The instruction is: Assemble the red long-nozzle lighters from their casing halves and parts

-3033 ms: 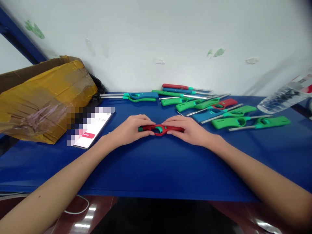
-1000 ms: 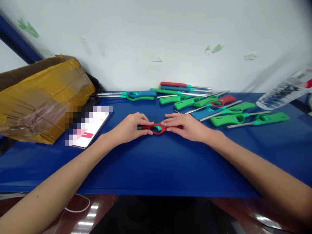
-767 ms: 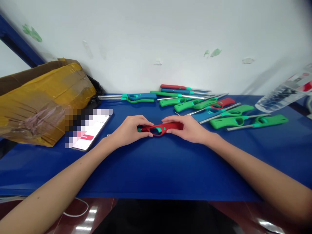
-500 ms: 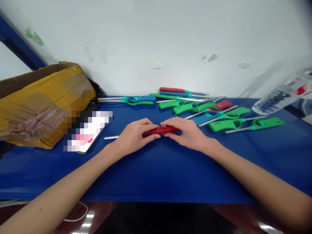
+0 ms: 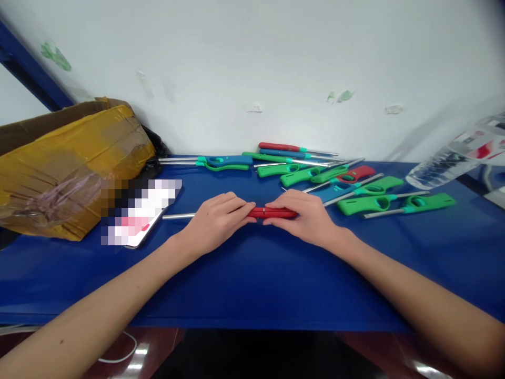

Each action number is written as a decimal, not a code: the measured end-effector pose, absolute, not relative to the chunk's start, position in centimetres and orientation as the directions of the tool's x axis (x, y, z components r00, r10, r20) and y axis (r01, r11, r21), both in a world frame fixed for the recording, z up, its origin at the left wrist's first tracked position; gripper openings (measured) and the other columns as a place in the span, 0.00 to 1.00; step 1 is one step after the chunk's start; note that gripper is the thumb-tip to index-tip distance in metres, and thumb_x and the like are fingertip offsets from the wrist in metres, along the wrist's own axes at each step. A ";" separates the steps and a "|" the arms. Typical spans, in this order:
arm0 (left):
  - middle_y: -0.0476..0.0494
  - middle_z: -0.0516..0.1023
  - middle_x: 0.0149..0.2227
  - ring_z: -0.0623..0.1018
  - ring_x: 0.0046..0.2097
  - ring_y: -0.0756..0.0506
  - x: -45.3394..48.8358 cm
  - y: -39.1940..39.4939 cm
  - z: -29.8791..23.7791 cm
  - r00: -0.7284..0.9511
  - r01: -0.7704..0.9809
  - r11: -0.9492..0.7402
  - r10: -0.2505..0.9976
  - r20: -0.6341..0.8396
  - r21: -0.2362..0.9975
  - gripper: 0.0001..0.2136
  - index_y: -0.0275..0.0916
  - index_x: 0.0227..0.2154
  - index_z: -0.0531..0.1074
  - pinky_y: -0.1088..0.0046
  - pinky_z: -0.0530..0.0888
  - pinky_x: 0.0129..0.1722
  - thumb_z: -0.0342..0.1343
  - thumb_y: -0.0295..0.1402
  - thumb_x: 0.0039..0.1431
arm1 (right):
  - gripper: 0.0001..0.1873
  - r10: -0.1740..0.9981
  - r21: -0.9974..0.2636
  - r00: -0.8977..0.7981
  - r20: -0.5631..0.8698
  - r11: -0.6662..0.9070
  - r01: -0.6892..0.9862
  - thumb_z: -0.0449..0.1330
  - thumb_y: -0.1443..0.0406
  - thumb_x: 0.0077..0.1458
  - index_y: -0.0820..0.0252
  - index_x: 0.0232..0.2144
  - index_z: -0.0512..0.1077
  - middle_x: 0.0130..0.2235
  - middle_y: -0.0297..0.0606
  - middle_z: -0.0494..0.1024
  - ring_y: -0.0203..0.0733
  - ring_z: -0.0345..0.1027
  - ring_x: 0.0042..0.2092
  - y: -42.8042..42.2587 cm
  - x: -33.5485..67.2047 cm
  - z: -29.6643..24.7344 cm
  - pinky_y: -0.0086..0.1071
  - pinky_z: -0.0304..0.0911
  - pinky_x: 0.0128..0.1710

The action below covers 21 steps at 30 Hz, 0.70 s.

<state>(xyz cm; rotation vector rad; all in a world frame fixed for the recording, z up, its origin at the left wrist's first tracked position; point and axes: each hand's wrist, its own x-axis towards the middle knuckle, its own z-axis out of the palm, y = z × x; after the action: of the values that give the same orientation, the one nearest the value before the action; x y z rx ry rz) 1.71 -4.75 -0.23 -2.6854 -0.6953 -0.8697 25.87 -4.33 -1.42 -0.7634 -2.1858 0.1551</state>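
Observation:
Between my two hands lies a red long-nosed gas lighter (image 5: 272, 212), held level above the blue table (image 5: 252, 284). My left hand (image 5: 219, 221) is closed around its front part, and the metal tube (image 5: 177, 216) sticks out to the left past the knuckles. The rear of the red handle is pinched between the thumb and fingers of my right hand (image 5: 303, 216). A short stretch of the handle shows between the fingertips, with a small slot on top. The trigger part is hidden under my left fingers.
Several green, blue and red lighters (image 5: 363, 205) lie behind and right of my hands. More lie at the wall (image 5: 224, 162). On the left are a phone (image 5: 153, 210) and a yellow-taped carton (image 5: 79, 168). A plastic bottle (image 5: 445, 160) lies tilted at the right.
The red lighter has turned slightly, so its handle now looks straight and closed along the seam. Its tube end has risen a little. Both hands keep hold of it.

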 end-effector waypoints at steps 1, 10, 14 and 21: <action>0.39 0.79 0.36 0.74 0.35 0.46 1.7 -4.7 -0.2 0.715 0.495 -0.865 0.357 0.601 -0.076 0.11 0.31 0.47 0.72 0.69 0.75 0.35 0.53 0.32 0.67 | 0.11 0.563 -0.335 -0.502 0.656 0.814 0.475 0.67 0.57 0.54 0.57 0.36 0.77 0.34 0.39 0.81 0.42 0.73 0.34 -4.4 25.8 -1.4 0.35 0.70 0.35; 0.38 0.79 0.37 0.74 0.36 0.46 1.3 -4.5 -0.4 0.704 0.450 -0.893 0.349 0.619 -0.009 0.12 0.34 0.50 0.70 0.68 0.76 0.36 0.52 0.32 0.67 | 0.16 0.658 -0.424 -0.460 0.596 0.745 0.515 0.68 0.55 0.52 0.55 0.40 0.77 0.36 0.37 0.82 0.42 0.75 0.35 -4.6 25.8 -1.0 0.34 0.71 0.38; 0.38 0.79 0.38 0.74 0.36 0.46 1.1 -4.3 -0.7 0.700 0.444 -0.896 0.339 0.628 -0.012 0.12 0.34 0.50 0.69 0.68 0.76 0.36 0.53 0.30 0.66 | 0.20 0.709 -0.540 -0.455 0.539 0.706 0.459 0.70 0.56 0.49 0.56 0.43 0.77 0.40 0.37 0.83 0.44 0.77 0.40 -4.2 26.6 -0.6 0.35 0.71 0.43; 0.37 0.79 0.41 0.74 0.38 0.45 0.6 -4.0 -0.9 0.678 0.445 -0.896 0.325 0.659 -0.015 0.13 0.34 0.51 0.69 0.67 0.76 0.37 0.56 0.28 0.64 | 0.10 0.667 -0.524 -0.522 0.531 0.743 0.417 0.67 0.61 0.54 0.58 0.38 0.79 0.38 0.38 0.84 0.42 0.76 0.36 -4.0 27.1 -0.1 0.34 0.70 0.38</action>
<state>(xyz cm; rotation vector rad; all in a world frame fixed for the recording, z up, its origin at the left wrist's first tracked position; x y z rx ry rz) 0.56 -3.96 -0.92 -2.7155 -0.6289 -1.0170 27.13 -4.03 -0.14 -0.8113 -2.1936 0.4311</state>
